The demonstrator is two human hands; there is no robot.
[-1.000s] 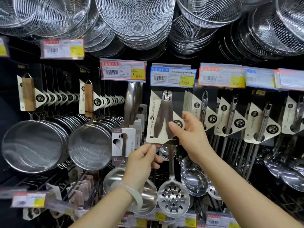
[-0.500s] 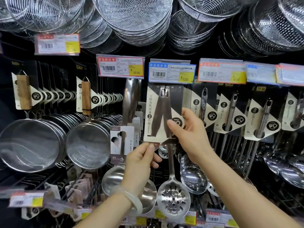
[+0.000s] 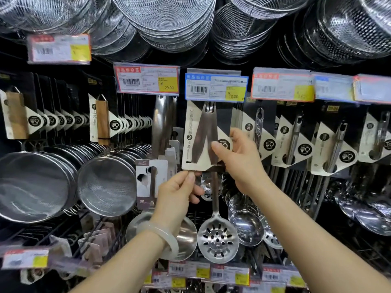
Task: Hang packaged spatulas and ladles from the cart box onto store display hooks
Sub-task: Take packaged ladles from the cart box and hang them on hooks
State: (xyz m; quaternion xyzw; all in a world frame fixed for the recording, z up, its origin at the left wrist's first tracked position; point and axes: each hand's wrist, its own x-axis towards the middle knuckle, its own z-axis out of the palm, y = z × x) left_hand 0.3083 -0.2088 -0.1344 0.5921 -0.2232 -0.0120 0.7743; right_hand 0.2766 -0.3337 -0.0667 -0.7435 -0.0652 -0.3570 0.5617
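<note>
A packaged two-piece ladle set [image 3: 201, 136] on a white and black card hangs in the middle of the display, its top just under the blue price tag [image 3: 215, 88]. Its slotted spoon bowl [image 3: 218, 240] and plain ladle bowl [image 3: 186, 237] dangle below. My left hand [image 3: 179, 191], with a pale bangle on the wrist, pinches the card's lower left corner. My right hand [image 3: 239, 157] grips the card's right edge, thumb on the front. The hook behind the price tag is hidden.
Rows of carded ladles [image 3: 296, 142] hang to the right, mesh strainers [image 3: 105, 182] with wooden handles to the left. Wire skimmer baskets [image 3: 169, 20] hang overhead. Price tags [image 3: 147, 80] line the hook ends, and more labels [image 3: 228, 273] run along the lower rail.
Both hands have kept their hold on the card and raised it slightly, bringing its top closer under the blue price tag. The view has shifted a little downward.
</note>
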